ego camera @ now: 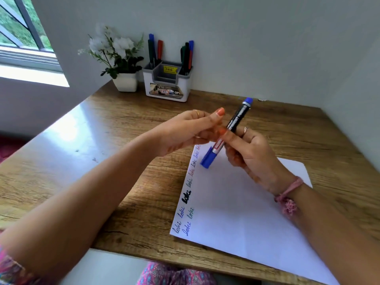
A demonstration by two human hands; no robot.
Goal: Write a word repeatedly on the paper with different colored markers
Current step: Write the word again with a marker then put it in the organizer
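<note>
A blue marker (238, 118) with a black barrel and its blue cap (207, 159) on is held tilted above the top of the white paper (242, 212). My right hand (253, 153) grips the barrel. My left hand (185, 128) touches the marker near its middle with thumb and fingertips. The word "loki" (186, 199) is written several times in different colours along the paper's left edge, with two more in a second row.
A white and grey organiser (167, 85) at the back of the wooden desk (115, 140) holds several markers (187, 56). A white flower pot (125, 81) stands to its left. Walls close the back and right; a window is at the far left.
</note>
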